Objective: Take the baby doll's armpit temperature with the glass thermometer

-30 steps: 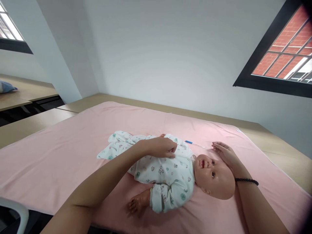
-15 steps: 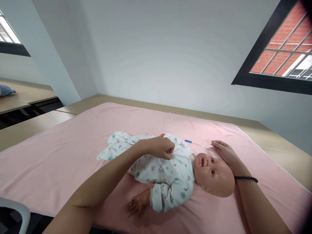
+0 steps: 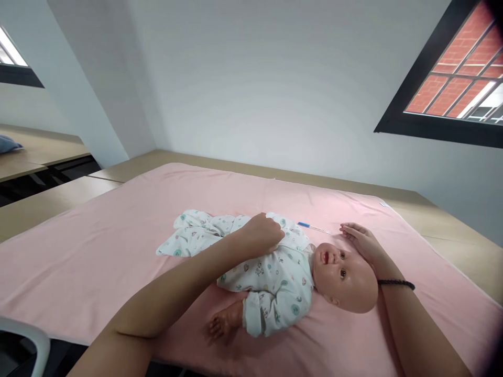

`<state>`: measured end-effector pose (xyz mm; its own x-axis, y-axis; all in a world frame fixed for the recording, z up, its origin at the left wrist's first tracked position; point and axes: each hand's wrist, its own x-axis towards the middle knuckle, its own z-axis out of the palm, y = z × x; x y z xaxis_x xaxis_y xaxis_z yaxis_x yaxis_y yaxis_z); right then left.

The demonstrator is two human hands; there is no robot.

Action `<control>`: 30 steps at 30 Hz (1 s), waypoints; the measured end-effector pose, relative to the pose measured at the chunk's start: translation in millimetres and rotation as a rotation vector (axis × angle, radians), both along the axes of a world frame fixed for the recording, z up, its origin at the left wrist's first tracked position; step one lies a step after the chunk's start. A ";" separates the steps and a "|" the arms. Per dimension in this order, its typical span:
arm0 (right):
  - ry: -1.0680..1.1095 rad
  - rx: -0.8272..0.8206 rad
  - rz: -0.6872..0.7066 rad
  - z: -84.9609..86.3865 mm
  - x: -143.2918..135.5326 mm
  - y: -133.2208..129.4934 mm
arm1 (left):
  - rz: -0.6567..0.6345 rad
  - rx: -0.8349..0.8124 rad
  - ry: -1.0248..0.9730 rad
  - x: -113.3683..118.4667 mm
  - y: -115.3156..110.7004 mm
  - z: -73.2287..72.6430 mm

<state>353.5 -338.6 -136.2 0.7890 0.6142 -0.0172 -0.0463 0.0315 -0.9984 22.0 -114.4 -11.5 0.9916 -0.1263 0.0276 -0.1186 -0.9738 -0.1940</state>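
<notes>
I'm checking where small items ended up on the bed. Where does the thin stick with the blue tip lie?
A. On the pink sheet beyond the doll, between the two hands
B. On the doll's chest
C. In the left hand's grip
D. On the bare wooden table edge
A: the stick with the blue tip lies on the pink sheet, beyond the doll, untouched by the left hand or right hand.

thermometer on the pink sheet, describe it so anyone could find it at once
Start at the pink sheet covering the table and find the baby doll lying on it. Just beyond the doll's shoulder, left of the right hand, lies the thermometer: a thin stick with a blue end, the only loose item there.
</notes>
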 end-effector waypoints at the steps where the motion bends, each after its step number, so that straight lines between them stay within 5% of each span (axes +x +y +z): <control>1: 0.004 0.002 0.002 0.0 -0.1 0.0 | 0.002 0.008 0.003 0.4 -0.1 -1.1; 7: 0.013 -0.001 0.006 -1.6 0.5 -0.5 | -0.003 0.065 0.022 5.6 -1.7 -5.6; 11: 0.005 -0.006 0.019 -3.0 2.7 -0.5 | -0.008 0.047 0.038 -0.3 -4.5 7.0; 18: -0.009 -0.014 0.019 -3.8 2.7 0.3 | 0.143 -0.174 0.214 -25.9 8.0 37.9; 30: -0.041 -0.035 0.034 -1.7 -0.3 -1.1 | 0.146 -0.479 0.395 -33.3 50.2 41.0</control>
<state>353.1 -339.7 -137.9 0.7681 0.6403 -0.0070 -0.0054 -0.0045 -1.0000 -11.3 -64.2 29.5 0.9446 -0.0539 -0.3238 0.0479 -0.9533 0.2984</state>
